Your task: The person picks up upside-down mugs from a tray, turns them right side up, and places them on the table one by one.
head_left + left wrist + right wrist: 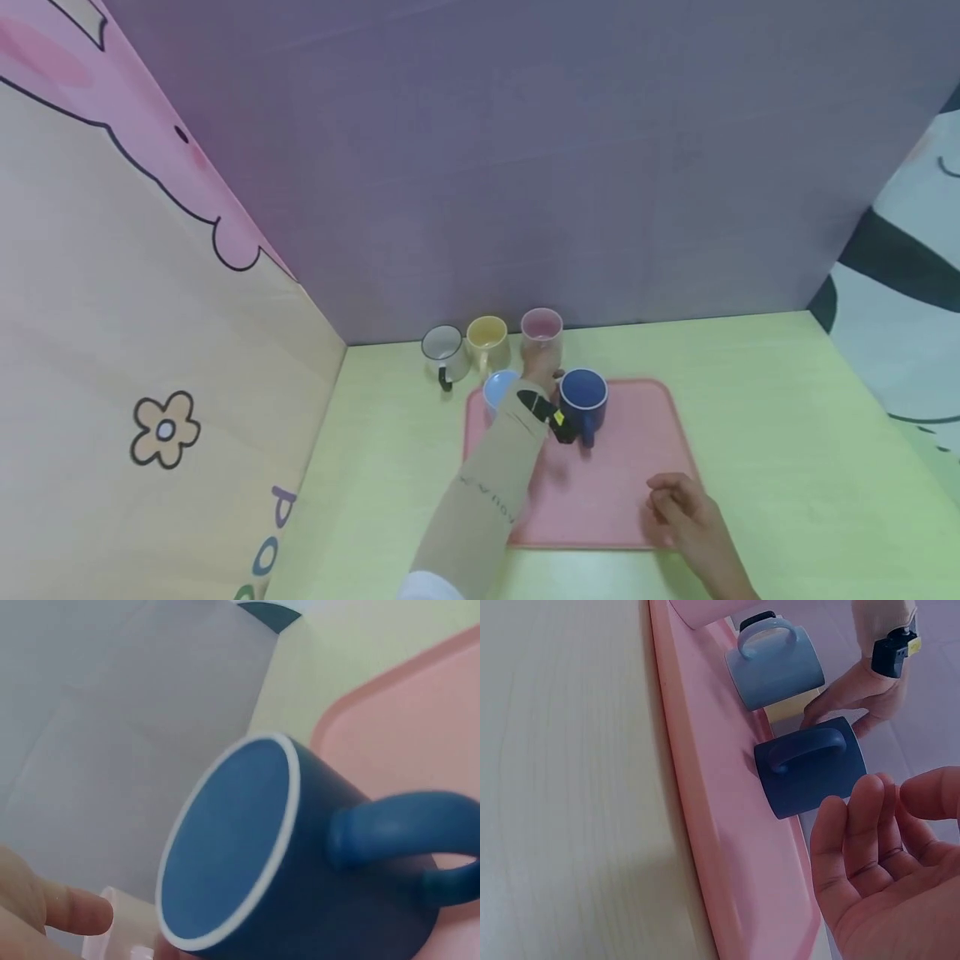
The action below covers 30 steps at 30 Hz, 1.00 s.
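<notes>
In the head view, my left hand (542, 367) reaches over the tray to a pink mug (542, 323) by the back wall. My left thumb (79, 909) lies against that mug in the left wrist view; the fingers are mostly hidden, but the hand seems to grip it. A dark blue mug (583, 390) stands just beside the left wrist, its handle toward me. Partly behind the sleeve is a light blue mug (498, 388). Over the pink tray's (630, 475) front right corner hovers my right hand (686, 512), fingers loosely bent and holding nothing.
Left of the pink mug stand a yellow mug (487, 335) and a grey-white mug (444, 346) with a black handle. Behind them rises a grey-purple wall (525, 167). A pink rounded object (705, 609) shows at the right wrist view's top edge.
</notes>
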Each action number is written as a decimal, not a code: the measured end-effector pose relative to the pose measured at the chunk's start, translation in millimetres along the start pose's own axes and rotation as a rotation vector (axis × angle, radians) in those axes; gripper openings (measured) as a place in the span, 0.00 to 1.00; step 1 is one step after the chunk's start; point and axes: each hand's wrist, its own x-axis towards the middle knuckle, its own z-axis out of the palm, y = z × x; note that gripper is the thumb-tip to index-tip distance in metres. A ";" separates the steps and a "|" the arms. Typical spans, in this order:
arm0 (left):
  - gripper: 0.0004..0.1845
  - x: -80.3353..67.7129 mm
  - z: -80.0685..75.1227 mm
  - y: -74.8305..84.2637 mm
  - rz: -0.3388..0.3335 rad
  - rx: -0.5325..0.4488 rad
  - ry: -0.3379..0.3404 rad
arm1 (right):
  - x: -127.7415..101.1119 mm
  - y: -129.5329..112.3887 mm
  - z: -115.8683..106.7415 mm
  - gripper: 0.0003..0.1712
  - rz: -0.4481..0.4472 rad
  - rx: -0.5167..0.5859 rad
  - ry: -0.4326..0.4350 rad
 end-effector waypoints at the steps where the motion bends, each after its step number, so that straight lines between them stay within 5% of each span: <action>1: 0.34 -0.4 -0.3 1.5 0.024 0.024 0.002 | 0.4 -0.2 0.2 0.10 0.010 0.000 -0.002; 8: 0.32 -14.8 -11.3 15.5 0.185 0.281 0.008 | 2.1 -1.1 -0.6 0.10 0.059 -0.012 -0.023; 11: 0.23 -26.3 -21.7 21.8 0.257 0.253 -0.061 | 2.7 -1.1 -1.2 0.10 0.057 -0.012 -0.030; 16: 0.14 -43.5 -46.5 30.6 0.336 0.125 -0.270 | 5.5 -1.4 -1.9 0.09 0.010 -0.021 -0.032; 19: 0.12 -51.6 -63.9 34.7 0.409 0.166 -0.324 | 8.3 -1.9 -3.0 0.09 -0.032 -0.021 -0.040; 24: 0.15 -60.3 -95.3 35.8 0.520 0.354 -0.342 | 14.1 -4.4 -4.9 0.08 -0.084 -0.041 -0.066; 30: 0.15 -64.1 -126.9 28.8 0.578 0.513 -0.337 | 24.3 -8.9 -7.0 0.08 -0.191 -0.129 -0.095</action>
